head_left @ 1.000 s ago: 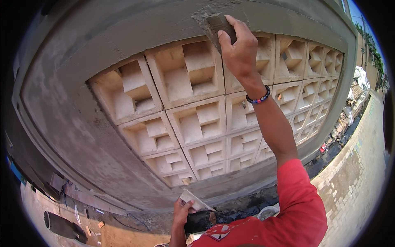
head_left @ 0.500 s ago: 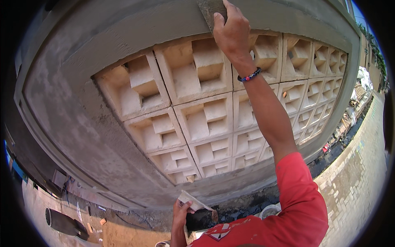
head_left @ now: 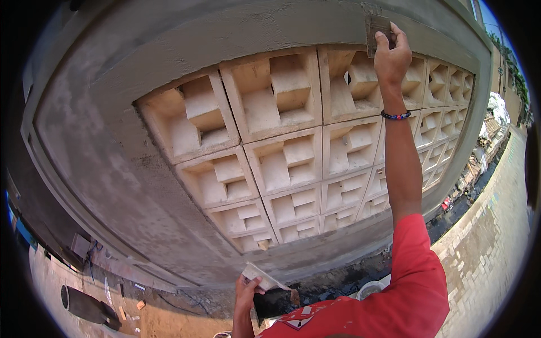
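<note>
"So, where is the dark float (head_left: 376, 31)?"

"Up on the grey plaster band (head_left: 225, 35), right of the middle of the block panel's (head_left: 286, 158) upper edge. It looks to lie against the plaster, its lower end reaching down over that edge in this view."

"And the right hand (head_left: 393, 59)?"

"Its grip pinches the float — thumb on one side, fingers on the other. The arm is stretched up in front of the panel and hides some of the blocks."

"What does the left hand (head_left: 246, 291) have?"

"A pale board (head_left: 266, 278), just below the panel's lower left corner. That grip is closed on it too, thumb over the top face. Something brown (head_left: 295, 297) shows at the board's far tip; I can't tell what it is."

"Anything on the person?"

"A beaded bracelet (head_left: 396, 116) on the right wrist, and a red shirt (head_left: 389, 287)."

"Further out?"

"A dark wet ditch (head_left: 332, 292) runs along the wall's foot, with a whitish bucket (head_left: 369, 289) near its edge. At the lower left a black barrel (head_left: 89, 306) lies on its side — near it, an orange chunk (head_left: 141, 305). Paving (head_left: 479, 225) stretches along the right."
</note>
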`<state>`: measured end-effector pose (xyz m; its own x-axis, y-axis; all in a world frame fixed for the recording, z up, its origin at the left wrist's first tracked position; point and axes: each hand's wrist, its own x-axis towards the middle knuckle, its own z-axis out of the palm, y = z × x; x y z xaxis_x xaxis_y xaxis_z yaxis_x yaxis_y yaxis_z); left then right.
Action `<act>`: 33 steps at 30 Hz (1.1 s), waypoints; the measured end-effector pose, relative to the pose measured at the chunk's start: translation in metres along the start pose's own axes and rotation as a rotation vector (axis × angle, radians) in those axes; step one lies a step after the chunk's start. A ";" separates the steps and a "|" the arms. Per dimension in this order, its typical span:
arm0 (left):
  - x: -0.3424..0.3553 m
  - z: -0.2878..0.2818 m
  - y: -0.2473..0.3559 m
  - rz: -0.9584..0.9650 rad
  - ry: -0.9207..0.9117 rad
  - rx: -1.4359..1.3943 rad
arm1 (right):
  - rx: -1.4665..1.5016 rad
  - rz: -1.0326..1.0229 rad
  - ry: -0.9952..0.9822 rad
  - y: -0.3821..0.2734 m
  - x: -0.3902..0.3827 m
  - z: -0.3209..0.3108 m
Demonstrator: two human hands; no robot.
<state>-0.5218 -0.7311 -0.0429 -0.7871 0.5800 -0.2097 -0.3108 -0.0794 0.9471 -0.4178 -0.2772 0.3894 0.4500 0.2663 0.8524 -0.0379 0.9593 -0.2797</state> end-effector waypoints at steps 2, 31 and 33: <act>0.003 -0.003 -0.001 0.004 -0.007 0.011 | -0.093 0.058 0.048 0.060 0.033 -0.023; -0.005 -0.041 -0.007 0.001 0.063 -0.081 | 0.414 -0.015 -0.271 -0.131 -0.090 0.064; -0.004 -0.042 -0.002 -0.015 0.051 -0.059 | 0.272 0.035 -0.158 -0.081 -0.052 0.038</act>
<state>-0.5408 -0.7673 -0.0546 -0.8078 0.5395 -0.2375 -0.3527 -0.1195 0.9281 -0.4722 -0.3647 0.3848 0.3011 0.2906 0.9082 -0.2979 0.9334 -0.1999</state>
